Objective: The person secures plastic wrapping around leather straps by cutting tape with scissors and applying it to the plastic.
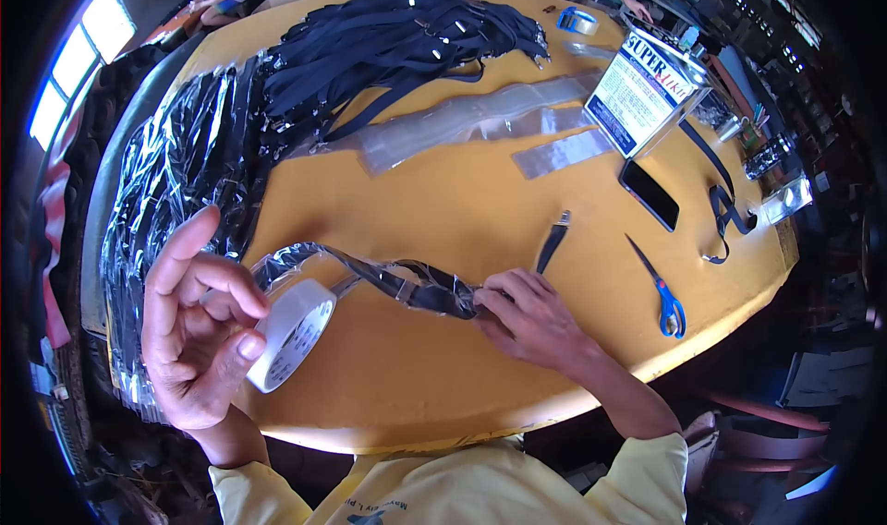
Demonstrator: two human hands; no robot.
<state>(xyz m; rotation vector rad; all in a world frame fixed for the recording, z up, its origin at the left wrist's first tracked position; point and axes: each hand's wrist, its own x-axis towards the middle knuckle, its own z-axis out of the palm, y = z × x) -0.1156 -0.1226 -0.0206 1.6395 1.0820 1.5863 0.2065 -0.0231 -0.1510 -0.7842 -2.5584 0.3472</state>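
My left hand (pixel 196 326) holds a roll of clear tape (pixel 297 338) at its edge between thumb and fingers, with the index finger raised. Closed around a black strap (pixel 430 294), my right hand (pixel 531 320) rests near the middle of the table. Clear plastic film or tape wraps the strap, which runs left in a twisted line behind the tape roll. Past my right hand, a strap end (pixel 552 246) with a metal tip sticks out. The fingers hide the part of the strap they grip.
Plastic-wrapped straps (pixel 176 165) line the table's left side, beside a pile of black straps (pixel 388 49). Clear plastic strips (pixel 462 123) lie mid-table. On the right are a tin can (pixel 642 91), a phone (pixel 650 195) and scissors (pixel 667 303). Other people stand beyond the table.
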